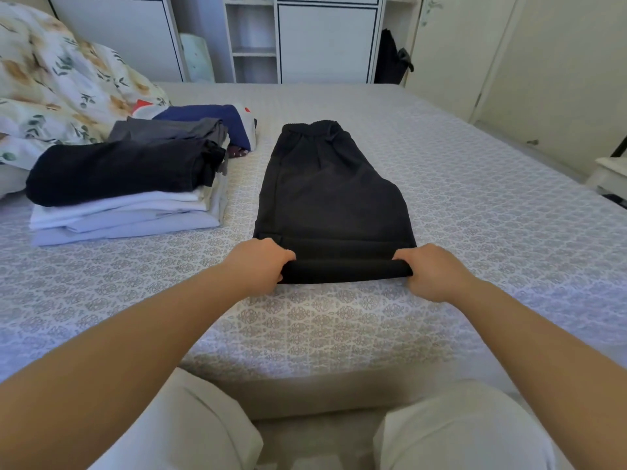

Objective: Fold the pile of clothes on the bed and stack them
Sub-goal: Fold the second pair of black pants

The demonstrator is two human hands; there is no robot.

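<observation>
Shorts (330,195) hem between gripping hands (342,269)

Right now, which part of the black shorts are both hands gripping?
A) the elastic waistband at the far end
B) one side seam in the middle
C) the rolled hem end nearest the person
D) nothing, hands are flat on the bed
C: the left hand and right hand each grip a corner of the black shorts at the near, rolled-over end; the waistband lies at the far end, untouched.
</observation>
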